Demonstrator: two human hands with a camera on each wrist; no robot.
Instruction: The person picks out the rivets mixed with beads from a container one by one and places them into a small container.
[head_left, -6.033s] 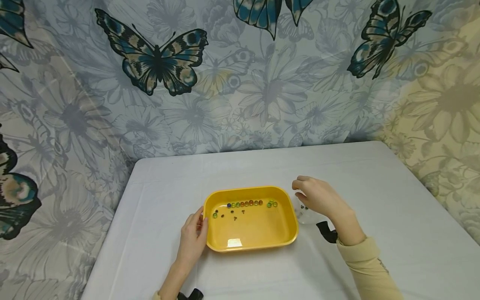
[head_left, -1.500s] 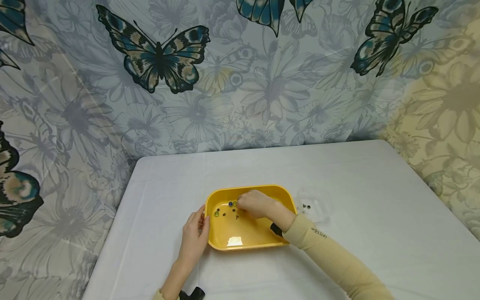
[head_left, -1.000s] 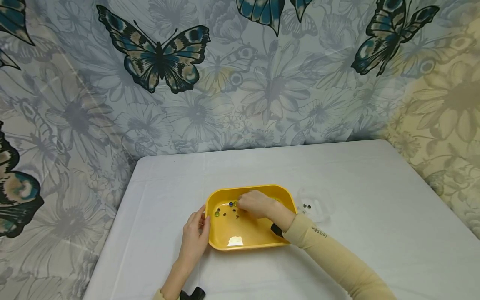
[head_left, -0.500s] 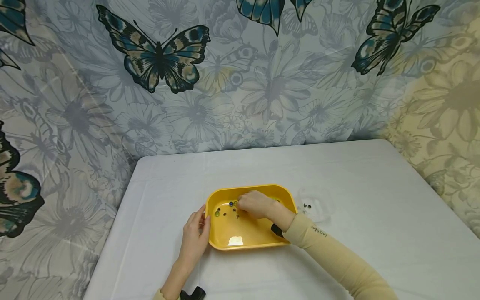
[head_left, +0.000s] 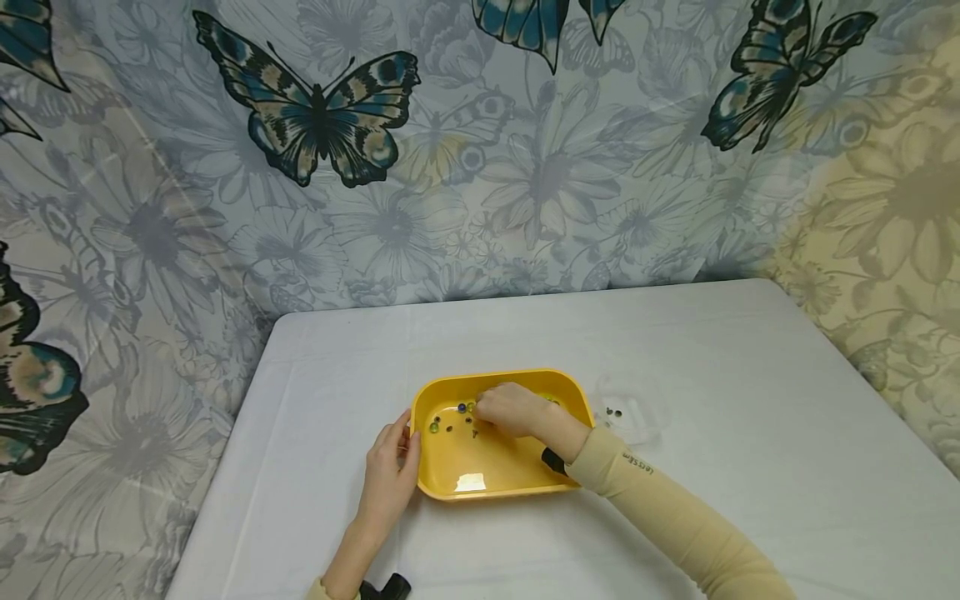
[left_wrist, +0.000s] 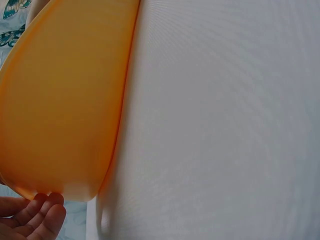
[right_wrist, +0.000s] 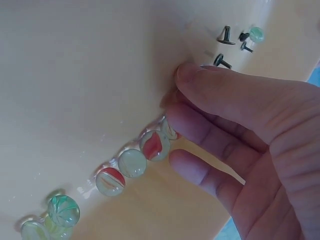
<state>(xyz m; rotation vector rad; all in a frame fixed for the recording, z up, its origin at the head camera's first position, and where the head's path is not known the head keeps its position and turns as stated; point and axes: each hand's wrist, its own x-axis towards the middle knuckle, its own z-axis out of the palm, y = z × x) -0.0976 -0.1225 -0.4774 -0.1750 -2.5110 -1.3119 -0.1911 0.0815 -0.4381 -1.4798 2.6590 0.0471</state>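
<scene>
A yellow tray (head_left: 498, 473) lies on the white table, and my left hand (head_left: 392, 462) holds its left end, fingers against the outer wall. My right hand (head_left: 517, 410) is down inside the tray over a row of glass marbles (right_wrist: 132, 163). In the right wrist view its thumb and fingers are bent close together near the row's end; whether something sits between them is hidden. Several small dark flat-headed metal pieces (right_wrist: 226, 36), like rivets, lie beyond the thumb with a green marble (right_wrist: 256, 34). A blue marble (head_left: 462, 408) shows left of the right hand.
Right of the tray stands a clear plastic container (head_left: 636, 421) with a few small dark pieces (head_left: 617, 413) in it. A white cloth covers the table (head_left: 345, 358). Butterfly-patterned fabric (head_left: 525, 208) hangs behind it.
Six seconds ago my right hand was above the clear container; it has since moved left into the tray. Over the last second and a half both hands stay almost still.
</scene>
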